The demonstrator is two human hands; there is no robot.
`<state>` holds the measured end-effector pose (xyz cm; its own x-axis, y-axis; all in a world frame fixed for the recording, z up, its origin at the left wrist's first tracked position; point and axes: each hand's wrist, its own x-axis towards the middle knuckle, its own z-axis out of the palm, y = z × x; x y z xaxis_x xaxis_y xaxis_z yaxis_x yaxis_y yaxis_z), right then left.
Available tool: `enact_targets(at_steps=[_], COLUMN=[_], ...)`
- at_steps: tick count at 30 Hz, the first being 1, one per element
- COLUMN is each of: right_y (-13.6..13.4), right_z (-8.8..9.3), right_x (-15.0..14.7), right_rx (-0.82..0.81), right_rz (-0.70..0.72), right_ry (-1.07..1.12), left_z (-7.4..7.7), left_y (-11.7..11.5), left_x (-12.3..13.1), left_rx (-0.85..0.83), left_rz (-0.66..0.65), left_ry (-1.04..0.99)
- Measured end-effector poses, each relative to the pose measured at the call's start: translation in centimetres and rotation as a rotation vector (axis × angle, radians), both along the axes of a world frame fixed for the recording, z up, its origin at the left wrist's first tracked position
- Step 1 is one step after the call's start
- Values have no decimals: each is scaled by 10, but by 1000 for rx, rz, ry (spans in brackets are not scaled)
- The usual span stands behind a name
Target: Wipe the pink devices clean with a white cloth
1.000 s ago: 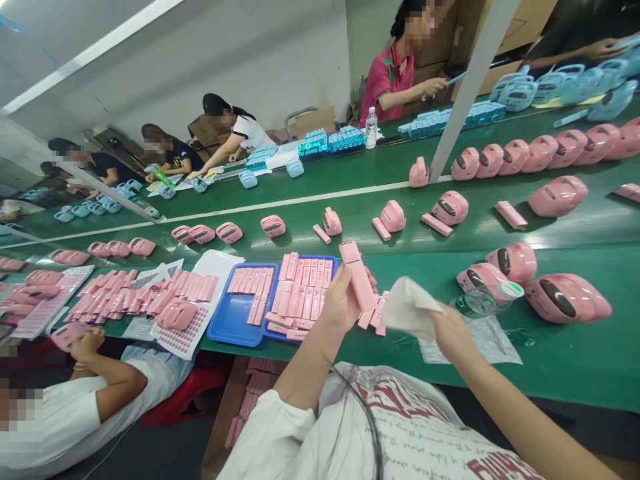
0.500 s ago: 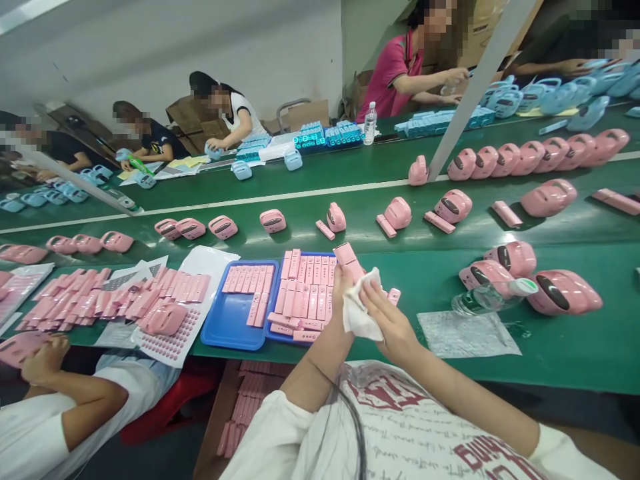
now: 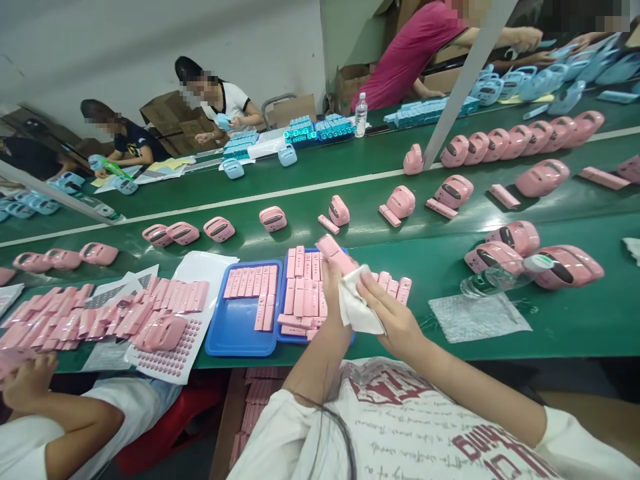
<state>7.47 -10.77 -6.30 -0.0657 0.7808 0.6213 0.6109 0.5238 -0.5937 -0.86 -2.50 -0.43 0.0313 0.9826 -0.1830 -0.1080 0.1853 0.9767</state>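
Observation:
A long pink plastic piece points up and away from me, held in my left hand. My right hand is closed on a white cloth and presses it against the near part of that piece, which the cloth partly covers. Just beyond and beside my hands, rows of similar pink pieces fill a blue tray. To its left stands another blue tray, with pink pieces along its back and right side. More such pieces show past my right fingers.
Pink rounded housings stand along the green conveyor. On the right, a clear bottle lies by several housings and a bubble-wrap sheet. A co-worker's hand is at far left, near a pile of pink pieces.
The view has shifted a little. My hands still hold the pink piece and cloth, slightly further left and lower at the cloth. Across the line, the pink-shirted co-worker has leaned to the right.

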Motion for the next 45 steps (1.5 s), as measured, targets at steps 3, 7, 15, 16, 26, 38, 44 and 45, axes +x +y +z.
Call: enact_targets(at_steps=[3,7,15,16,26,38,44,45], right_y=[-16,-31,-33,-31,32,4,6,9], right_z=[-25,-41,26,28,-5,-24,-39,-34], right_x=[11,70,204,207,84,34,88,91], right_rx=[-348,-693,352,392,-87,79,-475,-486], right_rz=[-70,-696,-1160,-1169,-544,113,-327,-359], right_ry=[314,1084,983,909,888,256,1006,1124], left_z=[8,13,10,9,13,12,15,16], left_y=[10,16,18,18,6,10,2,1], left_x=[-9,-18,-17,-16,1,39,34,33], left_rx=[15,-74,-311,-340,-526,-440,-477,-479], left_rz=[8,-167,-215,-221,-194,-2,-47,-59], left_ry=[-474,-827,-950,-956,-1058,-1082,-1068,-1066])
